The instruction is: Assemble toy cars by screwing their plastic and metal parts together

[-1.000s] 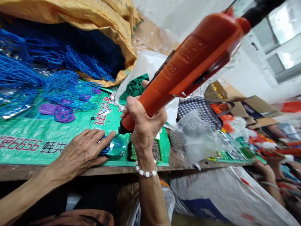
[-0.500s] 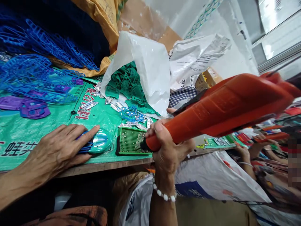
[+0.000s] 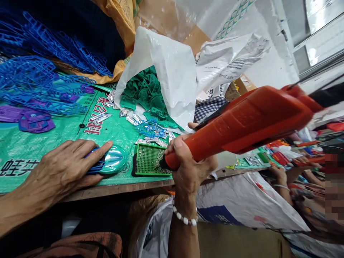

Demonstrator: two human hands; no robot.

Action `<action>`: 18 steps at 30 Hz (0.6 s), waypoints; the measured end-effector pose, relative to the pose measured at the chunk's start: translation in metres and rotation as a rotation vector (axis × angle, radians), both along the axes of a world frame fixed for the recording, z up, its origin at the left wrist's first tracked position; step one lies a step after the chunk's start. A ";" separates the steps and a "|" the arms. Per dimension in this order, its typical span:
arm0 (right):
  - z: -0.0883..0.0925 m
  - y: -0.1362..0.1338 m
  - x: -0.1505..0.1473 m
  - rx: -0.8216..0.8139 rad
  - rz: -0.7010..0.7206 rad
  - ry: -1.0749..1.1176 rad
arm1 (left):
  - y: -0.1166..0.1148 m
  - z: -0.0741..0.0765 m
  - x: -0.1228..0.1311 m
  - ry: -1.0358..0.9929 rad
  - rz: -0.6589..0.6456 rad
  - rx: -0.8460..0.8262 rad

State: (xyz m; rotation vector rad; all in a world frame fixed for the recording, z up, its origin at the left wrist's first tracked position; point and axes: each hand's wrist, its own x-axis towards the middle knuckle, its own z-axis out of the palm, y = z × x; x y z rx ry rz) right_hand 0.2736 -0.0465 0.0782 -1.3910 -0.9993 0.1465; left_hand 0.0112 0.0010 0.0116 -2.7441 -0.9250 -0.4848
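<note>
My left hand is closed over a shiny teal toy car body with blue plastic parts, holding it on the green sheet. Fingers of my right hand wrap round an orange electric screwdriver. Its dark tip points down at the green screw tray, a perforated plate with many tiny screws gathered mostly at its right side. Whether a screw sits on the tip is too small to tell.
Blue plastic frames and purple parts are heaped at left. Behind the tray lie silver strips and a white bag spilling green pieces. At right, a co-worker's hand rests near the table edge.
The orange screwdriver and my right hand have shifted slightly left, bringing the tip farther over the screw tray. My left hand stays on the toy car body.
</note>
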 end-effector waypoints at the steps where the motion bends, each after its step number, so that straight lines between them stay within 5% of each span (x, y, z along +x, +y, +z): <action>1: 0.000 0.000 0.000 -0.001 0.000 -0.003 | 0.000 0.000 -0.001 0.004 -0.005 0.006; 18: 0.003 0.003 -0.006 0.030 0.037 0.003 | 0.000 0.001 -0.001 0.034 0.004 0.019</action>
